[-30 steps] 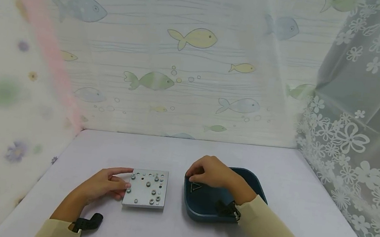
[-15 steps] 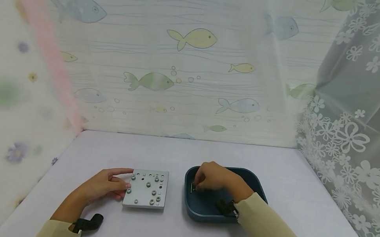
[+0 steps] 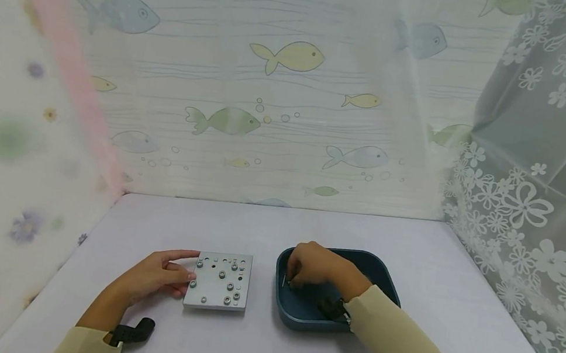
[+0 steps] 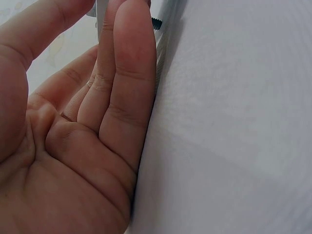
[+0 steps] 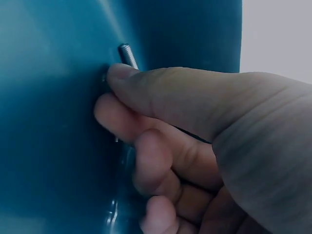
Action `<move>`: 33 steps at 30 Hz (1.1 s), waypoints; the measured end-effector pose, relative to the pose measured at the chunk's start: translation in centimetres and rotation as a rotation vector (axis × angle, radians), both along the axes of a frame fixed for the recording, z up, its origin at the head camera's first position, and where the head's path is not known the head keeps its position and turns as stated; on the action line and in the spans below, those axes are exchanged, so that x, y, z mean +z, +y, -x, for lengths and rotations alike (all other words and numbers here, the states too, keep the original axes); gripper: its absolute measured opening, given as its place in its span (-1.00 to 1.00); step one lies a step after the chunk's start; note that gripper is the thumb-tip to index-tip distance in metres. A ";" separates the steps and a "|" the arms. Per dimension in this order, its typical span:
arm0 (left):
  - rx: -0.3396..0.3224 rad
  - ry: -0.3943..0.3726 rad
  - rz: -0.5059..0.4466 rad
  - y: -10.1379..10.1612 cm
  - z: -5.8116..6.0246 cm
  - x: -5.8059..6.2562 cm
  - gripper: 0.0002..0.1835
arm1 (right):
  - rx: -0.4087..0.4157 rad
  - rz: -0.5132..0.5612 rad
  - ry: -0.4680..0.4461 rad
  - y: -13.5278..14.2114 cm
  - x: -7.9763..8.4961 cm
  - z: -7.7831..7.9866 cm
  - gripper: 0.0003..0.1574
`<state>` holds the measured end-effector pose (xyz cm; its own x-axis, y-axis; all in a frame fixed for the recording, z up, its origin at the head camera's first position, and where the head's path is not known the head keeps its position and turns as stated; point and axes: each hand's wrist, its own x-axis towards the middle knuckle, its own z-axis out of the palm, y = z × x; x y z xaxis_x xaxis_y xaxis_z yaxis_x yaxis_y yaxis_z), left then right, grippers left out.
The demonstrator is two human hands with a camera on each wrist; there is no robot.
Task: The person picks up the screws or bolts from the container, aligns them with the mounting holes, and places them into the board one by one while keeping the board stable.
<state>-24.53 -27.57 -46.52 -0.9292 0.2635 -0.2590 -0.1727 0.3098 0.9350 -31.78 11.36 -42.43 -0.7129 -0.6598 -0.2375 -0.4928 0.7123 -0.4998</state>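
A silver metal plate (image 3: 215, 298) with holes and several screw heads is gripped at its left edge by my left hand (image 3: 157, 273), thumb above and fingers at the side and underneath. In the left wrist view a dark threaded tip (image 4: 157, 23) pokes out below the plate, beside the fingertips. My right hand (image 3: 319, 266) reaches down into a dark blue tray (image 3: 317, 327). Its thumb and index finger pinch close together at a screw (image 5: 127, 55), whose threaded end shows past the thumb while the rest is hidden. The other fingers are curled.
The tray's raised rim surrounds the right hand, right of the plate. Small shiny metal pieces (image 5: 112, 212) lie in the tray below the fingers. A white-covered table (image 3: 251, 349) lies under everything, with a fish-patterned curtain (image 3: 274, 158) behind it.
My right hand has come down from the tray's far left rim into the tray, its fingertips closing in on the screws. The left hand and plate have stayed put.
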 end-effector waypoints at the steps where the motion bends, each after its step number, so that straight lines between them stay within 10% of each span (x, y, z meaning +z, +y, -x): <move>1: -0.001 -0.001 -0.002 0.0 0.0 0.0 -0.11 | -0.002 -0.005 0.006 0.0 -0.1 0.0 -0.88; 17: 0.010 -0.004 0.003 0.1 -0.1 0.2 -0.10 | 0.043 -0.071 0.070 -0.2 0.3 -0.1 -0.95; 33: 0.014 0.001 0.005 0.1 0.0 -0.1 -0.12 | 0.015 0.093 0.111 0.0 2.7 -0.1 -0.83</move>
<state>-24.48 -27.49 -46.59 -0.9330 0.2489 -0.2598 -0.1766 0.3121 0.9335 -31.69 11.35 -39.77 -0.7210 -0.6863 -0.0952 -0.5593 0.6576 -0.5048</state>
